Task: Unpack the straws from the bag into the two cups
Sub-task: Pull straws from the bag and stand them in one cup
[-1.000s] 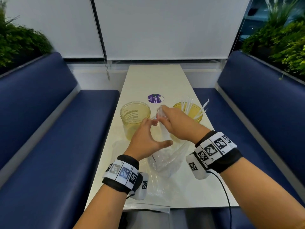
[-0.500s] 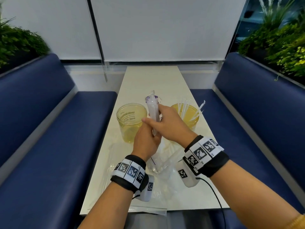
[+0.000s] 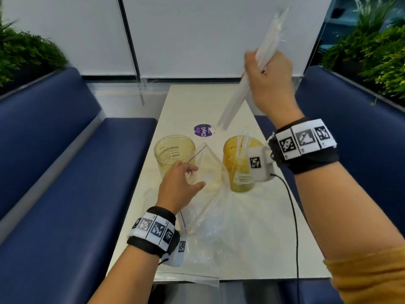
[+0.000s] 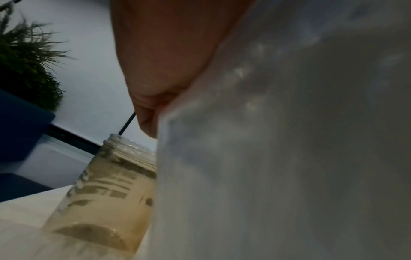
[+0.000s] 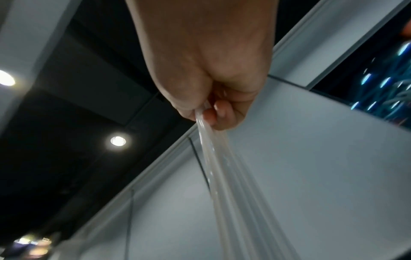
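Cafe booth: blue benches [image 3: 65, 172] w/ narrow table [image 3: 252, 249], planters [image 3: 26, 53].

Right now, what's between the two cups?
In the head view, the bag's raised corner, held by the left hand, stands between the left cup and the right cup.

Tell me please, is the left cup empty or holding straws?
Empty: the left cup shows no straws inside, unlike the right cup.

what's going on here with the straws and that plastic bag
A person is unpacking straws at a table. Their right hand holds a bundle of wrapped straws up in the air, above the two cups. Their left hand holds the clear plastic bag on the table. The right cup already has some straws standing in it; the left cup looks empty.
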